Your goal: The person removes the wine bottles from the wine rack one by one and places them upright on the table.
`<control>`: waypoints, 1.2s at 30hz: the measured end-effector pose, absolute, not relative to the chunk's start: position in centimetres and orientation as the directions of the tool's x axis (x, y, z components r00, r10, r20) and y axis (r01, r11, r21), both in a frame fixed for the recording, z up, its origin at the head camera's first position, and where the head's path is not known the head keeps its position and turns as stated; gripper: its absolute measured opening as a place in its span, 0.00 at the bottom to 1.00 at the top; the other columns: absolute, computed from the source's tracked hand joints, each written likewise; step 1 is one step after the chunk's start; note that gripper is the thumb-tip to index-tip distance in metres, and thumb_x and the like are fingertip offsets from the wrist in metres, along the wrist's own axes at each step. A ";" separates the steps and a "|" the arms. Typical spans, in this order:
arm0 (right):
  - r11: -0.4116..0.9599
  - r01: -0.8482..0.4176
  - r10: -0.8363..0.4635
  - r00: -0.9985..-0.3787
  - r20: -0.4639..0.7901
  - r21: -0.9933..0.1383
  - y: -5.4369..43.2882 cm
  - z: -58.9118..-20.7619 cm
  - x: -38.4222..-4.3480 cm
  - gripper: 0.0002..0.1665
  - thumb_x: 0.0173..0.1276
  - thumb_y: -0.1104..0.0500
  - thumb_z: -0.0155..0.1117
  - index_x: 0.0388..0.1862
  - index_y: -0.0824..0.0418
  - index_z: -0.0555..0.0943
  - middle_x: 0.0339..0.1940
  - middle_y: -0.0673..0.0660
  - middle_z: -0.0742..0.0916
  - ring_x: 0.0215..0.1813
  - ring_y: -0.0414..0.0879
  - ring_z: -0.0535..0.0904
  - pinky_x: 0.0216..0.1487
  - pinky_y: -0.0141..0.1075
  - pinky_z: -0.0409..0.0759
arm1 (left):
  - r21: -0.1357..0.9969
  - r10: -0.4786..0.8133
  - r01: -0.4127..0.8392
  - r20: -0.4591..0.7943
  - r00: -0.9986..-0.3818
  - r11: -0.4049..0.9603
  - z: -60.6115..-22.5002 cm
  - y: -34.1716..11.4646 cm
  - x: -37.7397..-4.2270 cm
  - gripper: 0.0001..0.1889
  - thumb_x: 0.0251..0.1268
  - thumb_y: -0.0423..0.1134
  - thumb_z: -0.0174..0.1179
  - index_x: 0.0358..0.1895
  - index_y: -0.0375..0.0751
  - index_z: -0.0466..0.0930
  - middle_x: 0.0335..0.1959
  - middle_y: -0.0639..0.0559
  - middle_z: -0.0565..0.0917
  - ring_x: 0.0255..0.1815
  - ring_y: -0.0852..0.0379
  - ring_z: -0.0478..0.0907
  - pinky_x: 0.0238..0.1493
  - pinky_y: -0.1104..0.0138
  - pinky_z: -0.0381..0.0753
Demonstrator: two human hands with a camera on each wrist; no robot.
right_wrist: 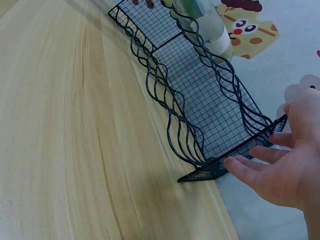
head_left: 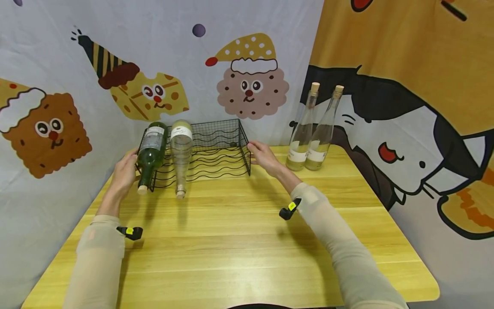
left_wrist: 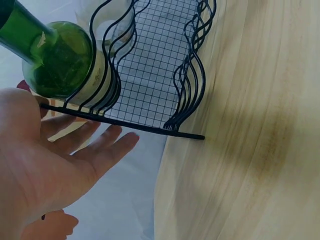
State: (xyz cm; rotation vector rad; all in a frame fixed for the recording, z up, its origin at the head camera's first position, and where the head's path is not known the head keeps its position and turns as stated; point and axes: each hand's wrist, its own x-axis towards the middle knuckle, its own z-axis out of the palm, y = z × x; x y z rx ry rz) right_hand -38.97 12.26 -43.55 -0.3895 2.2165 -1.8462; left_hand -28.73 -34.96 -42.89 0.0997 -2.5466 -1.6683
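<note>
From here I have two hands on one black wire rack (head_left: 214, 137): the left hand (head_left: 125, 174) at its left end, the right hand (head_left: 264, 159) at its right, both opened out, fingers fairly straight against the outside, neither wrapped round it. The rack sits at the far side of the table (head_left: 231, 240). One green bottle (head_left: 153, 141) and one clear bottle (head_left: 181, 148) lie in it; two corked bottles (head_left: 299, 139) stand to its right.

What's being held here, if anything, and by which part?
The black wire rack appears steadied by its two ends: the left hand at one, the right hand at the other. Fingers look loosely extended; no firm grip shows.
</note>
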 end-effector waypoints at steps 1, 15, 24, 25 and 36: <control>0.167 -0.056 -0.345 -0.938 -0.005 -0.984 12.2 -43.6 -39.0 0.39 0.97 0.45 0.48 0.95 0.62 0.57 0.93 0.67 0.66 0.90 0.74 0.65 0.88 0.66 0.74 | 0.912 -0.111 0.006 0.056 -0.992 0.410 -43.0 -35.0 -28.8 0.36 0.96 0.55 0.25 0.96 0.44 0.43 0.96 0.33 0.43 0.96 0.25 0.39 0.91 0.26 0.52; 0.181 -0.070 -0.341 -0.940 0.004 -0.981 12.3 -43.8 -38.9 0.39 0.96 0.44 0.48 0.95 0.60 0.59 0.93 0.66 0.66 0.89 0.70 0.69 0.87 0.64 0.77 | 0.817 -0.202 0.112 0.269 -0.942 0.565 -40.3 -33.3 -27.6 0.37 0.95 0.64 0.34 0.95 0.54 0.52 0.95 0.43 0.60 0.94 0.35 0.57 0.93 0.34 0.59; 0.173 -0.049 -0.333 -0.943 -0.011 -0.984 12.2 -43.9 -39.1 0.40 0.96 0.44 0.49 0.95 0.60 0.58 0.93 0.66 0.66 0.89 0.71 0.68 0.87 0.63 0.76 | 0.784 -0.152 0.196 0.345 -0.926 0.589 -37.8 -30.8 -26.7 0.35 0.94 0.63 0.40 0.95 0.60 0.53 0.96 0.49 0.57 0.95 0.36 0.57 0.94 0.35 0.58; 0.171 -0.046 -0.332 -0.943 -0.013 -0.984 12.2 -43.9 -39.1 0.40 0.96 0.44 0.49 0.95 0.60 0.58 0.94 0.66 0.66 0.89 0.71 0.68 0.87 0.63 0.76 | 0.780 -0.145 0.212 0.360 -0.922 0.589 -37.6 -30.4 -26.6 0.35 0.95 0.62 0.40 0.95 0.59 0.54 0.95 0.49 0.58 0.95 0.37 0.56 0.95 0.37 0.58; 0.194 -0.069 -0.334 -0.942 0.000 -0.979 12.2 -43.8 -38.9 0.40 0.96 0.44 0.48 0.95 0.61 0.58 0.94 0.66 0.66 0.88 0.69 0.70 0.87 0.65 0.75 | 0.693 -0.012 0.375 0.484 -0.875 0.616 -35.8 -27.2 -25.3 0.32 0.94 0.53 0.52 0.93 0.57 0.60 0.93 0.44 0.64 0.93 0.34 0.60 0.91 0.31 0.62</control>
